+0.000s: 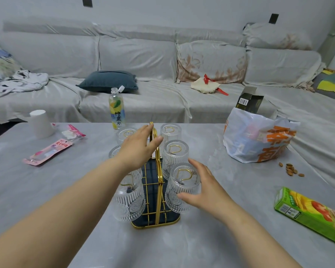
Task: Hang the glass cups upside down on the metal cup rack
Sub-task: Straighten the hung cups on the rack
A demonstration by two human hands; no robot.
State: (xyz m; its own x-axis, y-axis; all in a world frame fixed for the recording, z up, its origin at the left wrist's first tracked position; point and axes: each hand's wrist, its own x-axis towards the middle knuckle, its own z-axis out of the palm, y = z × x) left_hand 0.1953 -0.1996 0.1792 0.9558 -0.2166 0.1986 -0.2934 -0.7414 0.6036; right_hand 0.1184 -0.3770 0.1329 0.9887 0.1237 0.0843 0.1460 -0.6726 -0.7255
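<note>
Careful — left hand (pixel 137 146) open over rack (pixel 156 190), right hand (pixel 203 187) open beside near cup (pixel 183 187) — a bump could unhook it.

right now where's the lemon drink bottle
Head view: the lemon drink bottle stands at the table's far edge, just behind the cup rack, left of centre.

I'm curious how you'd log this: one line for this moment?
rack: glass cups hung upside down | left hand: open, at handle | right hand: open, beside nearest cup
</note>
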